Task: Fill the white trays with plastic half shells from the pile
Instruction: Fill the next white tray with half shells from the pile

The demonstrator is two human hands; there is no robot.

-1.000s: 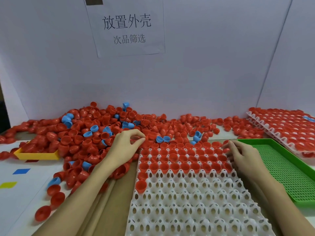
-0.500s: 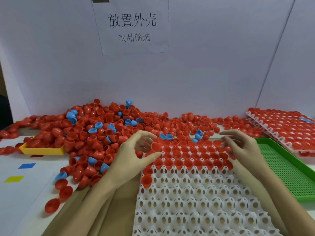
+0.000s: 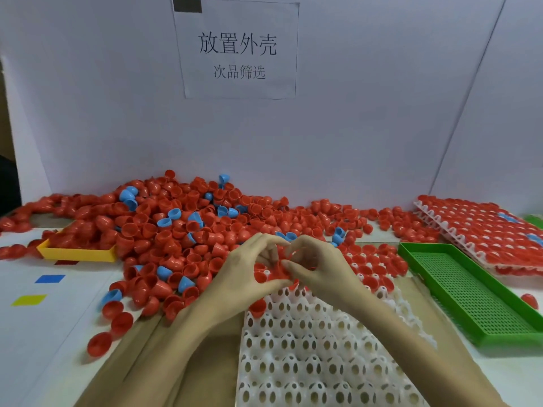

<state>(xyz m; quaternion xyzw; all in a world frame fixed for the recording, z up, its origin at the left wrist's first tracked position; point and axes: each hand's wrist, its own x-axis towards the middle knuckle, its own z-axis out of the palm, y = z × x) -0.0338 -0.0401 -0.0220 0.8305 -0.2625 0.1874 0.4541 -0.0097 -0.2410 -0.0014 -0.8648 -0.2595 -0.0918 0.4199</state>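
Red half shells (image 3: 188,230) heaped across left and centre of frame — light, rigid, slick, best pinched at the rim. Left hand (image 3: 246,274) and right hand (image 3: 320,268) now meeting at centre over the white tray (image 3: 308,362), fingers curled around red shells there. Half a second back, hands apart at the tray's far corners; upper rows filled, lower rows bare.

Right hand (image 3: 320,268) crossing leftward, now meeting left hand (image 3: 246,271) over tray's (image 3: 308,348) far rows, fingers touching around red shells (image 3: 276,274).
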